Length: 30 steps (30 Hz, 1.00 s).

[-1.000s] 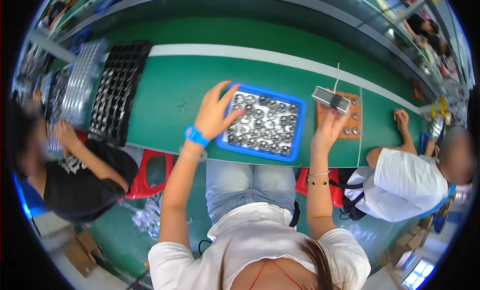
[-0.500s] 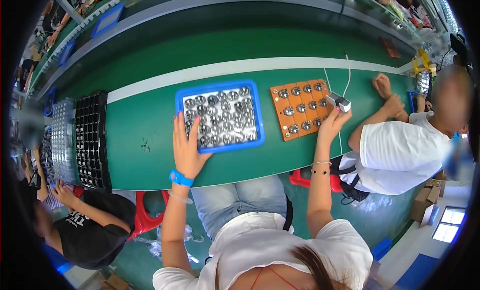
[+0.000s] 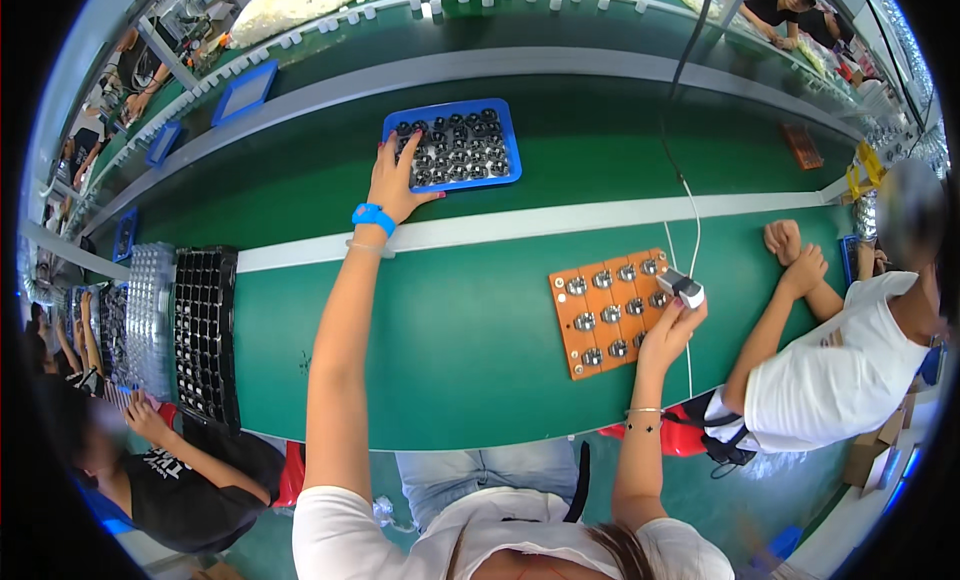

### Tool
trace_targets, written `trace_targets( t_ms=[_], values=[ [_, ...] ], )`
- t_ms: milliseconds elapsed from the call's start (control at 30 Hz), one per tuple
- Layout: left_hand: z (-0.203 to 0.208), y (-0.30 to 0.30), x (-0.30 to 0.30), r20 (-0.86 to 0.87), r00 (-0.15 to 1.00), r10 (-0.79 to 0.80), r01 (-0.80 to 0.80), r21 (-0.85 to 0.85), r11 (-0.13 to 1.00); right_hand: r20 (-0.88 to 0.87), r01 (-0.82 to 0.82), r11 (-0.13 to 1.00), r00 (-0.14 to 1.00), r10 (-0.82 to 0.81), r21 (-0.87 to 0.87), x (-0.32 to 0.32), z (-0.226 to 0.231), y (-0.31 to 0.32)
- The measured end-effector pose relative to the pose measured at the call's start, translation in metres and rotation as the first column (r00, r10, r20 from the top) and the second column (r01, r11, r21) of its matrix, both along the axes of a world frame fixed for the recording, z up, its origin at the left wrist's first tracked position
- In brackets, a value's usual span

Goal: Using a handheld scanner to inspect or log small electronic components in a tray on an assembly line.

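My left hand (image 3: 395,185) reaches far forward and grips the near left corner of a blue tray (image 3: 515,160). Its fingers are spread over the rim, with the thumb along the near side. Rows of small round metal parts (image 3: 455,145) fill the tray, which rests on the dark green belt. Closer to me, my right hand (image 3: 670,330) is closed around a small white and grey block-shaped device (image 3: 683,288) with a white cable. It is held at the right edge of an orange fixture board (image 3: 572,330) carrying several metal parts. My right hand hides the board's lower right corner.
Black compartment trays (image 3: 205,335) and clear plastic trays (image 3: 150,320) stand at the left. A white rail (image 3: 560,218) divides table from belt. At right, a co-worker's forearms (image 3: 800,270) rest on the table; another person (image 3: 190,470) sits at left. An orange board (image 3: 801,147) lies farther back.
My left hand has moved the blue tray forward from the table, across the white rail, onto the belt. My right hand still holds the device by the orange board. The view has tilted up.
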State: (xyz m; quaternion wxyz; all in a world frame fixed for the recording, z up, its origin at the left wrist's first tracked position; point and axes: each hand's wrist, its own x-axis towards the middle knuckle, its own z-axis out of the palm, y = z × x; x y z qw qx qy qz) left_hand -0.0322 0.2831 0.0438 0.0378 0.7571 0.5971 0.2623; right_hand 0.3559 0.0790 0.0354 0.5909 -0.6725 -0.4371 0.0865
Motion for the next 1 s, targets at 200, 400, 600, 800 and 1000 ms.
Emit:
trace_targets(
  t_ms=[200, 400, 600, 800, 1000],
  values=[
    [0.030, 0.022, 0.034, -0.203, 0.979, 0.028, -0.031, -0.010, 0.999, 0.063, 0.033, 0.994, 0.998, -0.026, -0.106, 0.007, 0.011, 0.001],
    [0.028, -0.009, 0.128, 0.352, 0.675, -0.649, 0.693, 0.000, 0.721, -0.018, -0.108, 0.994, 0.994, 0.108, 0.007, 0.008, 0.003, 0.018],
    [0.022, -0.018, 0.216, 0.604, 0.469, -0.644, 0.833, -0.061, 0.550, -0.055, -0.348, 0.925, 0.932, 0.360, 0.155, 0.017, 0.023, 0.041],
    [0.047, -0.036, 0.186, 0.480, 0.627, -0.614, 0.734, -0.100, 0.671, -0.048, -0.525, 0.837, 0.842, 0.538, 0.155, 0.007, 0.042, 0.052],
    [0.049, -0.065, 0.157, 0.256, 0.777, -0.575, 0.605, -0.047, 0.795, -0.080, -0.578, 0.777, 0.787, 0.611, 0.250, -0.002, 0.041, 0.063]
  ],
)
